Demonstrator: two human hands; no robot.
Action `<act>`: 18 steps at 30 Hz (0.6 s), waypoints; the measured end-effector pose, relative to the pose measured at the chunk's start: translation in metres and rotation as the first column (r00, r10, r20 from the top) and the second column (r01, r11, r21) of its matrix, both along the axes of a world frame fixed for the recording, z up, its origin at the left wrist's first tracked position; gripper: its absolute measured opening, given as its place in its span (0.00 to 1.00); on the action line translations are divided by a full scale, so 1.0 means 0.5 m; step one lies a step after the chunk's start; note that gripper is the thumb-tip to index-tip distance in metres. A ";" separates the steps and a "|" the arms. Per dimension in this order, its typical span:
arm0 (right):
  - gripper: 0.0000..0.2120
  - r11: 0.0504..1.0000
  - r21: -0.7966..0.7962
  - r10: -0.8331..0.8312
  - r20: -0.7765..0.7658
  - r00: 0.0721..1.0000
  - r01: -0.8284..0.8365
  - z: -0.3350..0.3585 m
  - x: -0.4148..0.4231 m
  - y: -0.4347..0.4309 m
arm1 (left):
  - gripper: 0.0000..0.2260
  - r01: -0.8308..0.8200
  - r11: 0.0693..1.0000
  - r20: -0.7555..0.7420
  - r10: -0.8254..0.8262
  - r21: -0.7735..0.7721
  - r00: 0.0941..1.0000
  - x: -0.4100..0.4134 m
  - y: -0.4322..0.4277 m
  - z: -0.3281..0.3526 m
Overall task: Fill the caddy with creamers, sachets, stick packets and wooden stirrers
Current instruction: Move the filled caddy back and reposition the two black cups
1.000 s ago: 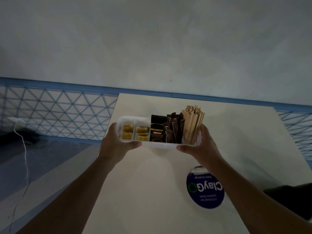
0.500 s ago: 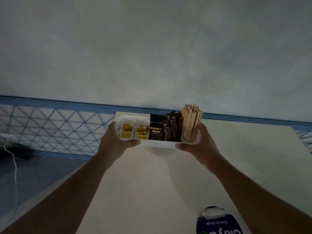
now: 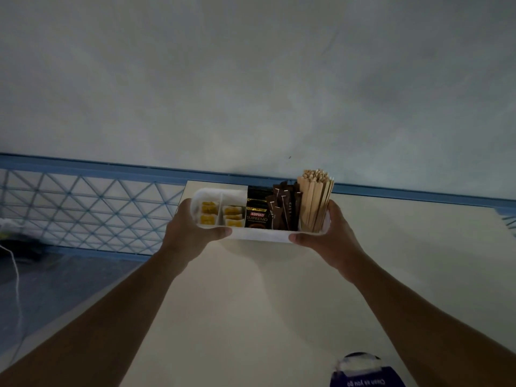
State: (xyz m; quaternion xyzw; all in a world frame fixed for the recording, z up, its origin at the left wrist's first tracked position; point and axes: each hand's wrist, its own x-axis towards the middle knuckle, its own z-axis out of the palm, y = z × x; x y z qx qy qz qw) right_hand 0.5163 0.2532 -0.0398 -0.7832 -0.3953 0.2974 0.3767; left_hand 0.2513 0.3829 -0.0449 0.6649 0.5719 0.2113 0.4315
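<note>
Here, caddy [image 3: 259,235] gripped endwise, table edge [image 3: 391,203] behind.

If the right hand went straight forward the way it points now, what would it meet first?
Probably the wall behind the table. The right hand grips the caddy, and nothing else shows ahead. Depth is unclear.

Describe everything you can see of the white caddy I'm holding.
The caddy is a long white tray, plastic by its look, with rounded corners and dividers. From its left end it holds two compartments of yellow creamers, a black Kopiko sachet, brown stick packets and upright wooden stirrers. It sits about level. The left hand and right hand grip its ends, thumbs on the near wall, apparently holding it just above the pale table.
</note>
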 end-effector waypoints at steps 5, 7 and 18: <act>0.41 1.000 -0.022 0.016 0.001 1.000 -0.016 0.006 -0.001 -0.003 | 0.33 -0.023 1.000 0.008 0.023 0.011 1.000 0.007 -0.013 0.006; 0.48 0.999 -0.030 0.016 0.008 1.000 -0.016 0.016 -0.003 -0.010 | 0.33 -0.039 0.999 0.003 0.039 0.035 0.999 0.011 -0.025 0.018; 0.45 0.993 -0.095 -0.058 0.073 0.996 0.065 0.105 -0.021 -0.147 | 0.32 -0.160 0.987 0.059 0.158 0.033 0.986 -0.005 -0.176 0.094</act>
